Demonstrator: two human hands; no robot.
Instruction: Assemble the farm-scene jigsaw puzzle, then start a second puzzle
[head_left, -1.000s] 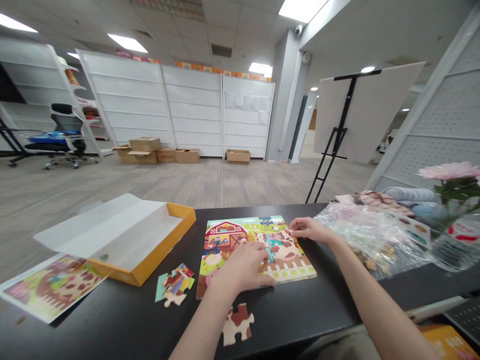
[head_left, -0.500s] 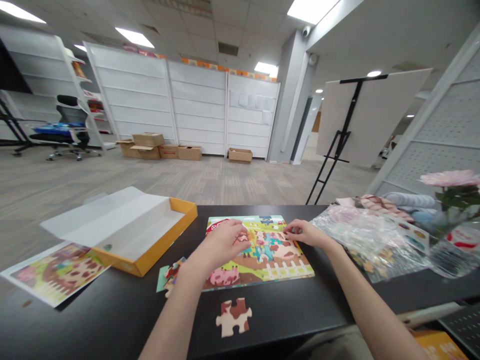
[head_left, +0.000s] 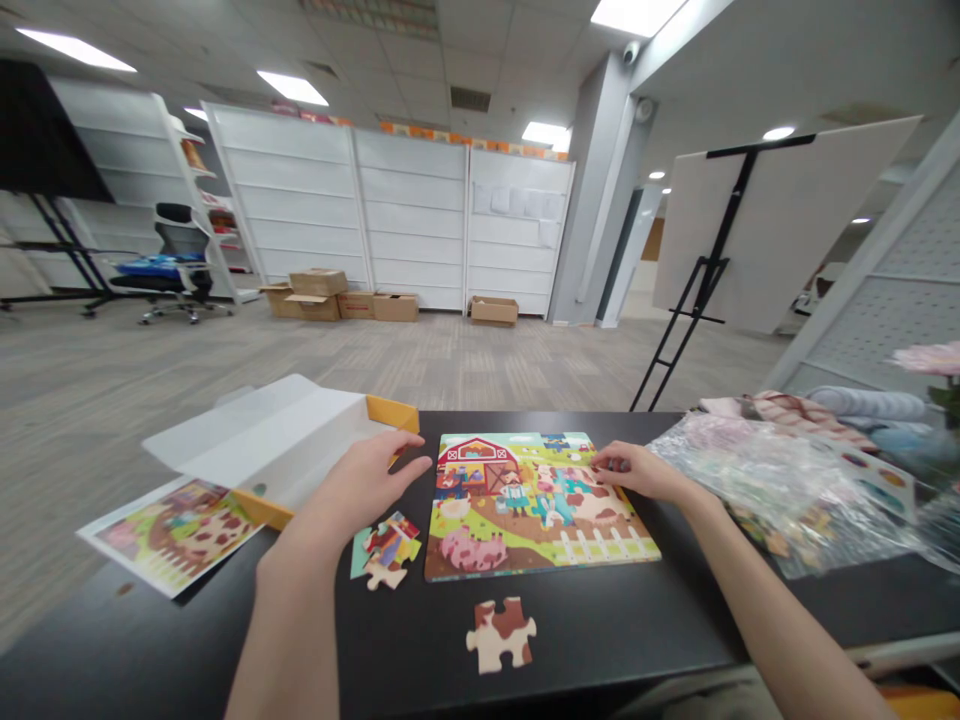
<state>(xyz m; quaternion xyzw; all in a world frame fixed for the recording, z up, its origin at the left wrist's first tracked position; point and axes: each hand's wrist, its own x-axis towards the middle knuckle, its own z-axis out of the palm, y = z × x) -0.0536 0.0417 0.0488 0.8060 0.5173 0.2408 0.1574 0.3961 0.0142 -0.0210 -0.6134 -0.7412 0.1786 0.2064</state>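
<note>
A farm-picture jigsaw puzzle [head_left: 495,545] lies flat on the black table, with a barn, farmer, cow and pig on it. To its left hovers my left hand [head_left: 375,480], thumb and fingers apart, holding nothing. My right hand [head_left: 637,470] has its curled fingers at the puzzle's upper right edge; its fingertips are partly hidden. In front of the puzzle lies one loose brown-and-cream puzzle piece [head_left: 501,636]. Several more loose pieces [head_left: 390,552] are heaped near my left forearm. Within the puzzle, some dark blue patches show near the top.
An open yellow box [head_left: 391,412] with a white lid flap stands at the left, beside a printed reference picture [head_left: 176,530]. Clear plastic bags [head_left: 795,490], rolled cloths [head_left: 862,405] and a pink flower [head_left: 926,358] crowd the right side. An easel [head_left: 712,250] stands beyond.
My left hand has moved off the puzzle to the left, uncovering the barn and farmer. My right hand stays at the right edge. The whole view has shifted slightly.
</note>
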